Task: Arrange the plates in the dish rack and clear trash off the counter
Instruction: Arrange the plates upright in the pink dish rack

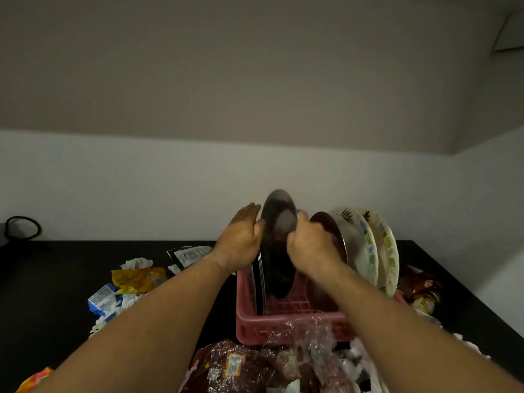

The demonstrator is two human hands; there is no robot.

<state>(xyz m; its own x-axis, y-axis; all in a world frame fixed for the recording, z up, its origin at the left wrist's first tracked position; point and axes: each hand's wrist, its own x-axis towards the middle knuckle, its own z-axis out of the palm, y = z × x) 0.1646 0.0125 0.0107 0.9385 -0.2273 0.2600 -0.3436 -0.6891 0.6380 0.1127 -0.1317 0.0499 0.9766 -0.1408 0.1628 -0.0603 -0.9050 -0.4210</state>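
Over counter point(56, 279), right hand point(310, 246) holds plate point(276, 265) by rim.

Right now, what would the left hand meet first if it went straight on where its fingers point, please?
Probably the white wall: the left hand lies against the dark plate, fingers aimed up and away, nothing beyond; depth is unclear.

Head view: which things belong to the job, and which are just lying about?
Job: dark plate, pink dish rack, floral plates, yellow wrapper, blue carton, clear plastic wrap.
Lying about: black cable.
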